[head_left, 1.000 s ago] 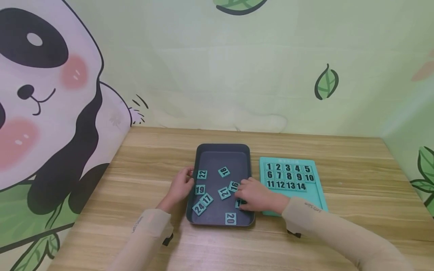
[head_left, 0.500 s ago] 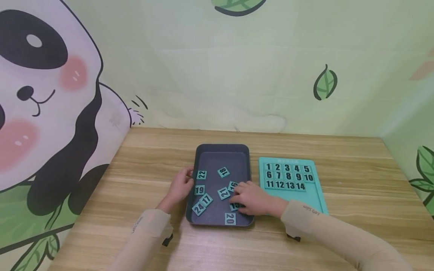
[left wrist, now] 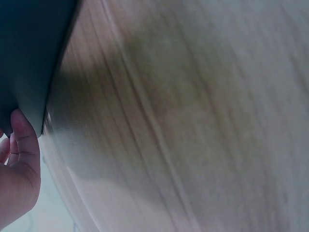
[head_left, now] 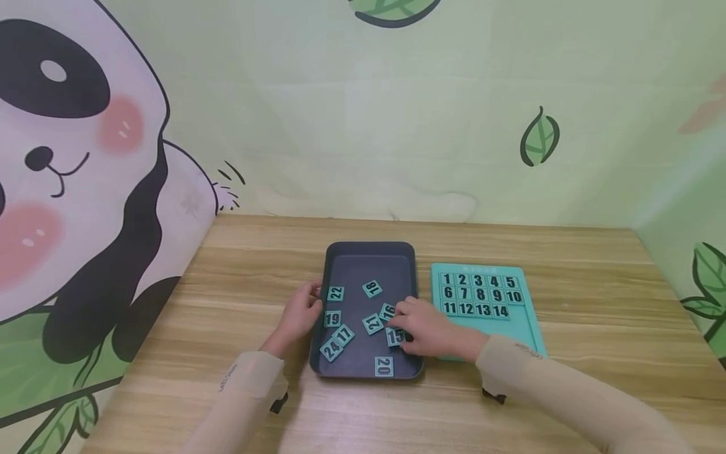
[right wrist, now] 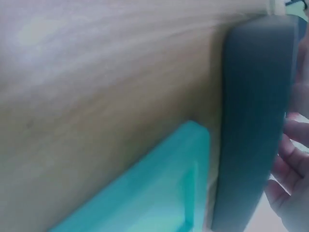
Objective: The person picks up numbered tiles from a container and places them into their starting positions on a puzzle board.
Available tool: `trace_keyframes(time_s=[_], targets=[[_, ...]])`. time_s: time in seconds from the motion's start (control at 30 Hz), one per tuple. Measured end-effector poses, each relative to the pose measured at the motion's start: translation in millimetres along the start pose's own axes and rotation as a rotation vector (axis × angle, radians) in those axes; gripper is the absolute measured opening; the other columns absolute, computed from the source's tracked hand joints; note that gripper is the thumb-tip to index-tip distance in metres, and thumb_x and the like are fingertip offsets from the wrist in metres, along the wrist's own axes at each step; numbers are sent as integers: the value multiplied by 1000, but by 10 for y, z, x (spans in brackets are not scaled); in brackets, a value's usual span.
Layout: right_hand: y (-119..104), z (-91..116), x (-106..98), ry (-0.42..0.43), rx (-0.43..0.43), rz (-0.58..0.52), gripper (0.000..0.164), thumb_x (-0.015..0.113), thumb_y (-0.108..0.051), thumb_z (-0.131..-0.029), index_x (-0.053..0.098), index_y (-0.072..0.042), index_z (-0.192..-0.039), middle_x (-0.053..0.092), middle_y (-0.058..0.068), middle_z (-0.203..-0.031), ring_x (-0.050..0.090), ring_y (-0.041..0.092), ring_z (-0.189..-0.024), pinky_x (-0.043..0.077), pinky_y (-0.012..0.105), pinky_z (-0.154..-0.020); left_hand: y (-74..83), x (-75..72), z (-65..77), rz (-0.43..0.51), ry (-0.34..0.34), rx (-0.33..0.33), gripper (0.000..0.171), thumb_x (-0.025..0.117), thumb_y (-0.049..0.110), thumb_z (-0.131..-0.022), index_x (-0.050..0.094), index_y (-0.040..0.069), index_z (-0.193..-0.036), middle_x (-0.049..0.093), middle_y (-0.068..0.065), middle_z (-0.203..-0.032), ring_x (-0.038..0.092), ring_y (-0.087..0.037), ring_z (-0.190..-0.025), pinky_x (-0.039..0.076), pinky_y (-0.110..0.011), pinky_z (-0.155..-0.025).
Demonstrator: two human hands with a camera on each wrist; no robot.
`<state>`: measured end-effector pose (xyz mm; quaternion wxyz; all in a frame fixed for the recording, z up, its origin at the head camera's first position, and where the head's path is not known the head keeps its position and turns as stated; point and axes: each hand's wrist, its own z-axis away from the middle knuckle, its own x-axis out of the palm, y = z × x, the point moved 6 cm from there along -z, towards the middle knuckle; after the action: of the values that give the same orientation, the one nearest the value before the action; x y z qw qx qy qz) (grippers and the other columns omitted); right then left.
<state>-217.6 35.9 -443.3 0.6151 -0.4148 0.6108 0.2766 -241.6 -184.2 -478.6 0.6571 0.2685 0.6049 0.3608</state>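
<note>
A dark tray (head_left: 371, 268) holds several loose turquoise number tiles, among them 16 (head_left: 388, 311), 21 (head_left: 372, 324) and 20 (head_left: 384, 366). Inside its right side my right hand (head_left: 433, 329) pinches the 15 tile (head_left: 395, 337), its thumb and fingers curled at the tile's edges. My left hand (head_left: 295, 317) holds the tray's left rim, and in the left wrist view the thumb (left wrist: 21, 125) lies against the tray wall. To the right stands a turquoise board (head_left: 518, 331) with tiles 1 to 14 set in rows. The right wrist view does not show the tile.
The wooden table (head_left: 363, 416) carries both tray and board, which stand close side by side. My right forearm (head_left: 561, 381) passes over the board's lower part. A wall (head_left: 363, 126) with panda and leaf pictures rises behind the table.
The 15 tile has come out from under my right hand and shows more of its face. My right hand has shifted slightly within the tray. My left hand stays at the rim.
</note>
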Motion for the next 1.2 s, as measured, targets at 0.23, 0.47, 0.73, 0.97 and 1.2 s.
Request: trace_keyframes(time_s=[0.23,0.47,0.73,0.97,1.2], targets=[[140,163,-274,87,67,-56,33,68,-20,-69,65,-12,-100,50,-3,-83,39,10,-75,36,20,-62,-18,-7,1,-3,-3,1,42,44,5,-86,42,4,-127,51,-13,-110,55,-23,-92,49,-34,-77],[509,456,-430,119,209,-71,34,66,-16,-70,64,-10,-103,53,-2,-85,44,12,-78,40,25,-66,-23,-6,7,-6,-3,20,42,44,4,-85,42,3,-127,51,-14,-109,54,-24,-92,49,-33,-76],[989,889,-468,138,359,-91,33,67,-12,-71,62,-3,-102,59,9,-95,52,25,-92,45,42,-79,-25,-11,-2,-24,-2,29,42,45,5,-85,42,3,-127,51,-14,-110,53,-23,-92,48,-33,-76],[1265,1216,-457,108,448,-132,36,65,-9,-71,60,0,-106,56,13,-96,52,25,-86,47,39,-72,6,-19,12,-26,-15,20,43,44,5,-86,39,2,-129,50,-15,-112,54,-24,-95,48,-34,-78],[1409,1421,-402,72,494,-119,36,65,-9,-72,60,2,-106,56,14,-93,52,24,-84,47,39,-71,8,3,1,-21,-27,6,43,43,6,-87,39,3,-130,49,-14,-113,53,-24,-96,48,-34,-79]])
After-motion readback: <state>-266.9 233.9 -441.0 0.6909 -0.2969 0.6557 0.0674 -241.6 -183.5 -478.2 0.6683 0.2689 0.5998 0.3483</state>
